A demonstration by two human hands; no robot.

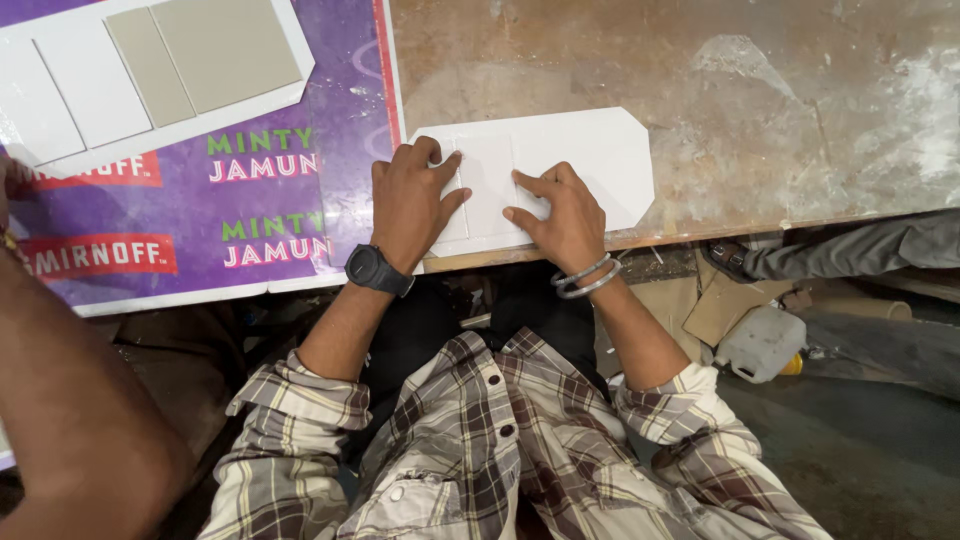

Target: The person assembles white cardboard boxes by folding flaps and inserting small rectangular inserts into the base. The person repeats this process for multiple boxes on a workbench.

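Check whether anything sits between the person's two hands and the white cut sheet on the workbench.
Nothing visible does. The left hand and right hand both rest flat on the white sheet, fingers pressing the small white panel laid on it, at the workbench edge.

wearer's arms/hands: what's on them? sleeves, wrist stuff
Both sleeves are plaid, cream with brown and grey checks, rolled up to about the elbows, forearms bare. The left hand has a black digital-style wristwatch on the wrist. The right hand wears two thin silver metal bangles. No gloves; no rings visible on the fingers.
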